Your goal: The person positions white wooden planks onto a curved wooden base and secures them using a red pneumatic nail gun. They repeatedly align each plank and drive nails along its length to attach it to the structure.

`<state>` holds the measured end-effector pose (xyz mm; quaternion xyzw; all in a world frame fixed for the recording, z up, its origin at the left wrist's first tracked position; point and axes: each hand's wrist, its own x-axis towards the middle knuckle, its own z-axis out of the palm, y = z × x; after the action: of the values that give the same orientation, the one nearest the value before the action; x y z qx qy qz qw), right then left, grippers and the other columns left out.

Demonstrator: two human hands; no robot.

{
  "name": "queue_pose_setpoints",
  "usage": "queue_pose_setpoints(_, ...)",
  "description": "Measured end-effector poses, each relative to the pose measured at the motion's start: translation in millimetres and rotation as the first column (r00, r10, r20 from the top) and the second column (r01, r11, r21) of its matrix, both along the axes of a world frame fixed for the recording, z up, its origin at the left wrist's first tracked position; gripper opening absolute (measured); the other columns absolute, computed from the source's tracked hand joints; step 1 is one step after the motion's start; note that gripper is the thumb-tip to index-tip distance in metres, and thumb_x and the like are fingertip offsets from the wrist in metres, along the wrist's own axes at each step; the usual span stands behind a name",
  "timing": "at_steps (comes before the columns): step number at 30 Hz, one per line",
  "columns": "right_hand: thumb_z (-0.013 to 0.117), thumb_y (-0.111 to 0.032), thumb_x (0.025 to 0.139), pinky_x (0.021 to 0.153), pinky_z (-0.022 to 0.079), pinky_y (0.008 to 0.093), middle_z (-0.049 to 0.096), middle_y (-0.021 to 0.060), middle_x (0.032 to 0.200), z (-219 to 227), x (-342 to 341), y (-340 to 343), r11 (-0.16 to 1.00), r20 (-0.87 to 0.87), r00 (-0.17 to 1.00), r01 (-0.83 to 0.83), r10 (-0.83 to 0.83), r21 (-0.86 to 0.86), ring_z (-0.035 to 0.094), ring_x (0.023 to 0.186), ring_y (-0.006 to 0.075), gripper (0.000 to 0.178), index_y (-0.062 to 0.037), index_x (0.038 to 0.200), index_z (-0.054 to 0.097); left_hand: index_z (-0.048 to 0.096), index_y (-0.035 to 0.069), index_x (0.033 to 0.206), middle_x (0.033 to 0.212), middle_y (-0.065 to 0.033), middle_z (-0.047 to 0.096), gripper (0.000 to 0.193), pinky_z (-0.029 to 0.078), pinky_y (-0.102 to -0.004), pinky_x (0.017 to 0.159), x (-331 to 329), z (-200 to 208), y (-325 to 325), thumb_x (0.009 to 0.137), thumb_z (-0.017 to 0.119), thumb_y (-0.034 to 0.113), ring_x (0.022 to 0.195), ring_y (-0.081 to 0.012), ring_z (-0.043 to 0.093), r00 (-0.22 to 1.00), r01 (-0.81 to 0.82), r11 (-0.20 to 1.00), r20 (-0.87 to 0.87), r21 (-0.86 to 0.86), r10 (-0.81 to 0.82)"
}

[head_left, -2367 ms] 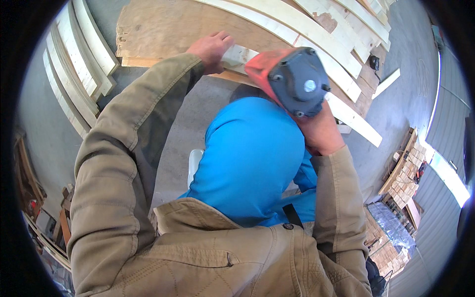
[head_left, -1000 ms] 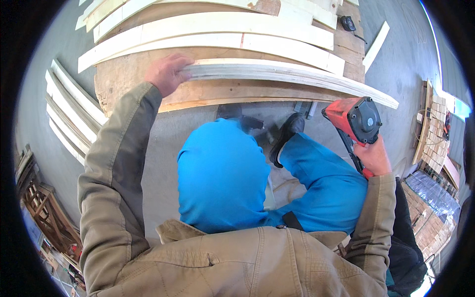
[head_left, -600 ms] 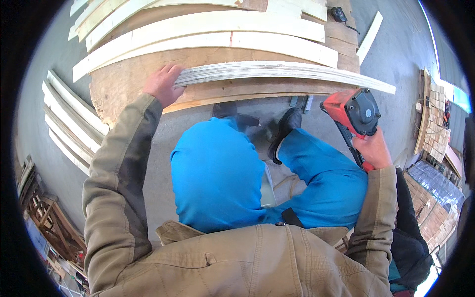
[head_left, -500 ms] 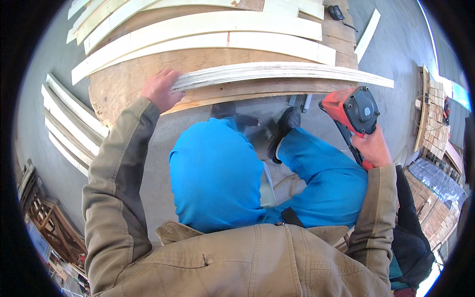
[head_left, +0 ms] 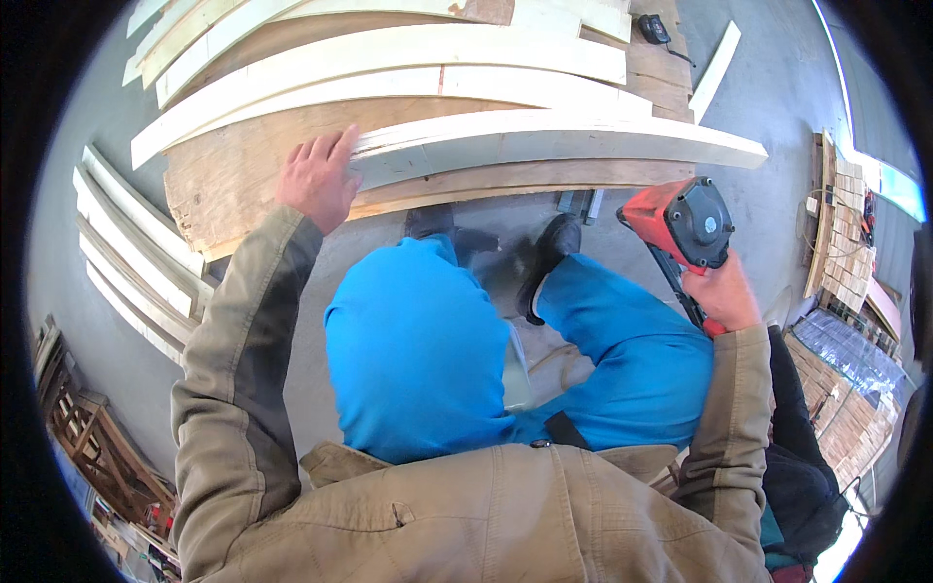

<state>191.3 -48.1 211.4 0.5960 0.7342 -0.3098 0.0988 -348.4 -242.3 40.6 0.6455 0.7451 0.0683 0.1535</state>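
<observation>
My left hand [head_left: 321, 178] is at the left end of a long, pale, slightly curved wooden board [head_left: 544, 136], its fingers over the far edge and its thumb on the near side. The board lies along the near edge of a plywood-topped table [head_left: 228, 185], with a broad smooth face toward me. In my right hand [head_left: 726, 294] is a red and black nail gun [head_left: 680, 223], gripped by its handle. The gun hangs in front of the table's right end, apart from the board.
More pale curved boards [head_left: 389, 60] lie farther back on the table, near a black tape measure [head_left: 653, 29]. Several curved strips [head_left: 136, 253] rest on the floor at left. Wooden blocks [head_left: 844, 228] are stacked at right. My blue-clad legs [head_left: 622, 340] are below the table edge.
The board has rolled over: its layered edges faced me before, and now a smooth side does. My left hand has turned with it. The nail gun stays in my right hand, nearly in place.
</observation>
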Motion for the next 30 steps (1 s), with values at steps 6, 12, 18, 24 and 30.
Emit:
queue_pose_setpoints(6, 0.073, -0.008, 0.083, 0.087, 0.057, 0.0383, 0.077, 0.0146, 0.095, -0.1, -5.0, -3.4, 0.997, 0.109, 0.994, -0.012, 0.004, 0.079, 0.073, 0.090, 0.0222, 0.030, 0.0027, 0.112, 0.072, 0.048, 0.008, 0.154, 0.151, -0.0162, 0.056, 0.089, 0.037, -0.0522, 0.124, 16.3, -4.4, 9.4, 0.078, 0.091, 0.026, 0.143, -0.0368, 0.052, 0.997, -0.006, 0.995, -0.076, 0.098, 0.013)
queue_pose_setpoints(12, 0.071, -0.012, 0.083, 0.087, 0.057, 0.0477, 0.072, 0.0337, 0.095, 12.0, -23.0, -2.0, 0.999, -0.004, 1.000, 0.018, -0.018, -0.029, 0.074, 0.097, 0.0465, 0.034, 0.0116, 0.108, 0.066, 0.053, 0.008, 0.145, 0.139, -0.0166, 0.063, 0.085, 0.039, -0.0520, 0.119, 7.1, -19.6, 26.8, 0.071, 0.093, 0.020, 0.135, -0.0374, 0.058, 0.996, -0.028, 0.997, -0.081, 0.066, 0.033)
queue_pose_setpoints(18, 0.072, -0.012, 0.082, 0.089, 0.057, 0.0467, 0.073, 0.0331, 0.095, 16.4, -37.6, -5.0, 0.997, 0.074, 0.994, 0.073, -0.075, 0.034, 0.075, 0.099, 0.0451, 0.035, 0.0102, 0.109, 0.068, 0.060, 0.005, 0.134, 0.130, -0.0163, 0.066, 0.070, 0.043, -0.0510, 0.113, -1.1, -35.8, 14.2, 0.067, 0.081, 0.007, 0.127, -0.0371, 0.061, 0.992, -0.016, 0.995, 0.124, 0.095, 0.004)
queue_pose_setpoints(24, 0.073, -0.014, 0.083, 0.090, 0.057, 0.0466, 0.073, 0.0326, 0.097, 13.4, -34.3, -1.0, 0.996, 0.125, 0.988, 0.092, -0.093, 0.016, 0.075, 0.101, 0.0443, 0.036, 0.0116, 0.109, 0.066, 0.062, 0.006, 0.134, 0.132, -0.0175, 0.063, 0.072, 0.043, -0.0504, 0.113, -20.0, -34.2, -11.2, 0.065, 0.081, 0.004, 0.128, -0.0407, 0.059, 0.989, -0.017, 0.995, 0.145, 0.096, 0.003)
queue_pose_setpoints(30, 0.076, -0.016, 0.084, 0.090, 0.057, 0.0442, 0.075, 0.0291, 0.098, 3.0, -26.2, 1.8, 0.997, 0.136, 0.988, 0.075, -0.075, 0.007, 0.076, 0.099, 0.0397, 0.039, 0.0118, 0.109, 0.066, 0.065, 0.006, 0.131, 0.128, -0.0169, 0.063, 0.067, 0.048, -0.0497, 0.109, -34.3, -24.6, -22.1, 0.065, 0.080, 0.005, 0.125, -0.0407, 0.058, 0.987, 0.009, 0.999, 0.158, 0.039, -0.015)
